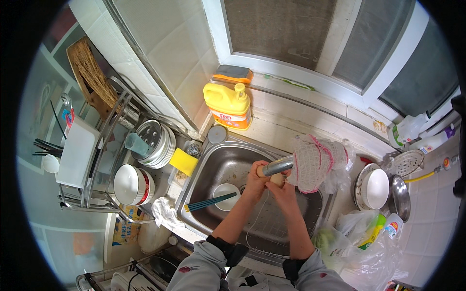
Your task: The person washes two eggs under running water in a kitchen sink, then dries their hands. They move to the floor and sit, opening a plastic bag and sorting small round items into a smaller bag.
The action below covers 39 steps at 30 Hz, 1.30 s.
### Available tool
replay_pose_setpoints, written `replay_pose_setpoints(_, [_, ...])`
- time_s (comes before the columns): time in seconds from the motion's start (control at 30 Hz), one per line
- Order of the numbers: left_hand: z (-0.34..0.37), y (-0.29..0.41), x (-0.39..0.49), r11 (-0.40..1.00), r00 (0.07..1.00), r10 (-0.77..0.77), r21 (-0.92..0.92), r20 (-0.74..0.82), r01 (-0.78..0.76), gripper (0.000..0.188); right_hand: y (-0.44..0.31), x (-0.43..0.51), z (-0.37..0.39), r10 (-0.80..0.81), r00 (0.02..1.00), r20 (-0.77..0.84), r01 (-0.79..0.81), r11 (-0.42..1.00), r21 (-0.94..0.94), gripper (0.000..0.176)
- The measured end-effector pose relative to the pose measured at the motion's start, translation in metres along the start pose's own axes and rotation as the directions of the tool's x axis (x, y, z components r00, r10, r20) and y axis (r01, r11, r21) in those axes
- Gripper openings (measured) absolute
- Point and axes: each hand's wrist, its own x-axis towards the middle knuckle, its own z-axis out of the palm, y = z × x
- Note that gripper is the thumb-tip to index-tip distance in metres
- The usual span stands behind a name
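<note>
Below the end of a metal faucet spout, over a steel sink, both hands are close together. My left hand holds a small round tan item near the spout's tip. In my right hand is a similar tan item; what kind they are I cannot tell. A cloth mesh with red stripes hangs over the faucet. In the sink, a white bowl has green chopsticks lying across it. A thin white cord trails down between my forearms.
Left of the sink are a yellow sponge, a white rag, stacked bowls and plates. A yellow detergent jug stands behind. To the right are a white bowl, a steel basin and plastic bags.
</note>
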Motion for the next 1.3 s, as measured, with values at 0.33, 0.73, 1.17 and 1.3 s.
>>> replay_pose_setpoints(0.33, [-0.004,-0.006,0.006,0.972,0.988,-0.150,-0.174,0.046,0.156,0.013,-0.018,-0.004,-0.013,0.159,0.979,0.128,-0.159,0.987,-0.008,0.038])
replay_pose_setpoints(0.73, [-0.026,-0.009,-0.003,0.941,0.984,-0.160,-0.289,0.081,0.177,0.028,-0.003,0.010,0.016,0.061,0.997,0.040,-0.048,0.965,-0.259,0.023])
replay_pose_setpoints(1.17, [-0.026,-0.032,0.010,0.924,0.978,-0.199,-0.322,0.063,0.208,0.024,-0.020,0.016,0.011,-0.134,0.983,0.122,0.175,0.873,-0.455,0.027])
replay_pose_setpoints(1.3, [-0.023,-0.028,0.008,0.961,0.985,-0.149,-0.222,0.084,0.164,0.018,-0.020,0.018,0.007,-0.089,0.985,0.150,0.120,0.970,-0.213,0.025])
